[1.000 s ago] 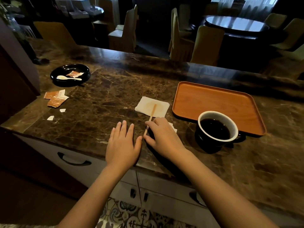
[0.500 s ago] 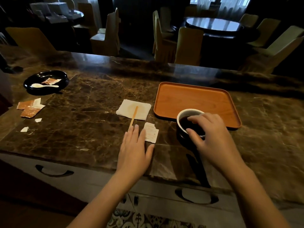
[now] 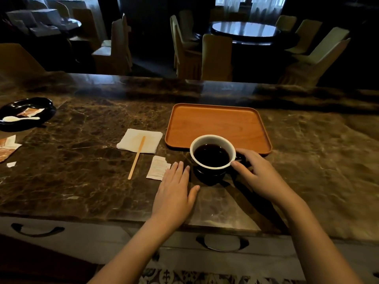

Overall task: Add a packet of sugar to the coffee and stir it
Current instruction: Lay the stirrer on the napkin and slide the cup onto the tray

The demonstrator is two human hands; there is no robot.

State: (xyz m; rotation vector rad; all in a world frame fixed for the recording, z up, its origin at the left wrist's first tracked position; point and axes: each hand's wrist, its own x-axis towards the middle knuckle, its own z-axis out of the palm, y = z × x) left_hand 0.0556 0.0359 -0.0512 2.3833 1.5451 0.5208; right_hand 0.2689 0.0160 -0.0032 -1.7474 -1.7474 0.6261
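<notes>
Two hands down: my left hand (image 3: 174,193) lies flat and empty, fingertips touching the torn sugar packet (image 3: 158,168); my right hand (image 3: 260,175) grips the coffee cup (image 3: 212,154) at its handle side.

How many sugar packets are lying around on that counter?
3 that I can make out: a white packet beside the left hand, an orange packet in the black dish, another orange one at the far-left edge, partly cropped.

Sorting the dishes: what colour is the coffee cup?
The coffee cup is dark outside, white inside and at the rim, per the head view.
</notes>
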